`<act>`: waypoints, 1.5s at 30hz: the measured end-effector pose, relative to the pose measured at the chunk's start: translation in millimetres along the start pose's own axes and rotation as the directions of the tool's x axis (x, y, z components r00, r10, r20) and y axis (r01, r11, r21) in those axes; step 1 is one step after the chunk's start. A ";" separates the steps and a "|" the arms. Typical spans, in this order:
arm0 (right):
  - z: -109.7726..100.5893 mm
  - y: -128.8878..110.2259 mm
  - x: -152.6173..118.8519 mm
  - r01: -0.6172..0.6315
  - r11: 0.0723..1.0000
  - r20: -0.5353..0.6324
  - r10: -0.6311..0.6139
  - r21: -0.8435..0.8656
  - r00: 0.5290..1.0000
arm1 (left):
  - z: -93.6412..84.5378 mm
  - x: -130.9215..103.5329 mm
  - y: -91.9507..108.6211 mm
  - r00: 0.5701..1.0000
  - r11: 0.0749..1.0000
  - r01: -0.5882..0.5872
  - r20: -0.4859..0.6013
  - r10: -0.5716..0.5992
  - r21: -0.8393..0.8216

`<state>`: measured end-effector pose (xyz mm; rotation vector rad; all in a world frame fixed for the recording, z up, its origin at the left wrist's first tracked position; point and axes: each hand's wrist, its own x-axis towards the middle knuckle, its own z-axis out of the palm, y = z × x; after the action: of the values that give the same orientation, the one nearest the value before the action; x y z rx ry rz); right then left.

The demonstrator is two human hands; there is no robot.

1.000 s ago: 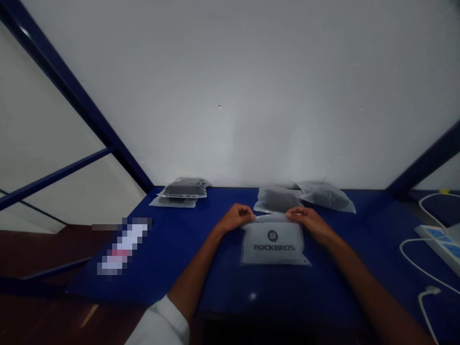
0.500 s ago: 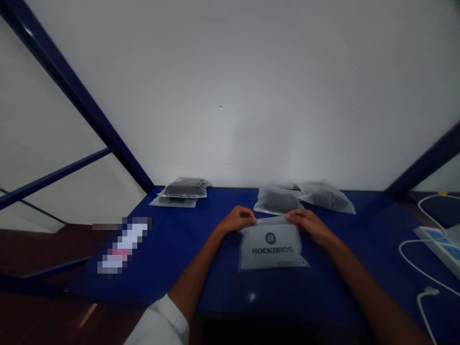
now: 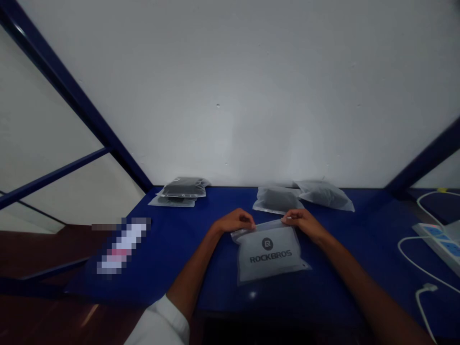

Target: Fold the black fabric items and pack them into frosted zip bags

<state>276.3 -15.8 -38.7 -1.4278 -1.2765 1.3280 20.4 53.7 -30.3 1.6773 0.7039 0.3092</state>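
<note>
A frosted plastic bag [image 3: 271,261] printed with a round logo and "ROCKBROS" lies slightly tilted on the blue table, its top edge away from me. My left hand [image 3: 237,221] pinches that top edge near its left part. At the upper right corner, the thumb and fingers of my right hand [image 3: 300,221] are closed on the same edge. Just beyond my hands sits another frosted bag with dark contents [image 3: 277,199], and a similar bag [image 3: 325,194] is to its right.
More bags with dark contents [image 3: 183,188] are stacked at the back left of the blue table [image 3: 168,249]. A blurred-out pale item [image 3: 124,245] lies on the left. A power strip [image 3: 440,242] and white cables are at the right. A grey wall stands behind.
The held bag has turned a little, its left side now nearer to me and its right side higher. Both hands keep their hold on its top edge.
</note>
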 end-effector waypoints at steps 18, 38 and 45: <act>3.4 -1.8 -1.0 0.016 0.998 0.048 -0.014 -0.057 0.999 | 12.6 7.2 -4.9 0.999 0.997 -0.041 -0.007 0.040 -0.062; 6.5 0.6 1.4 0.078 0.996 0.023 -0.077 -0.032 0.997 | 16.7 11.7 -13.8 0.996 0.993 -0.086 -0.041 0.084 -0.078; 7.8 -0.8 -0.6 0.082 0.996 0.058 -0.080 -0.034 0.995 | 18.3 13.5 -17.3 0.992 0.990 -0.117 -0.054 0.112 -0.084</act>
<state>268.5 -16.9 -38.9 -1.3570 -1.3878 1.3044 36.4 48.8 -53.4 1.6344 0.6228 0.4579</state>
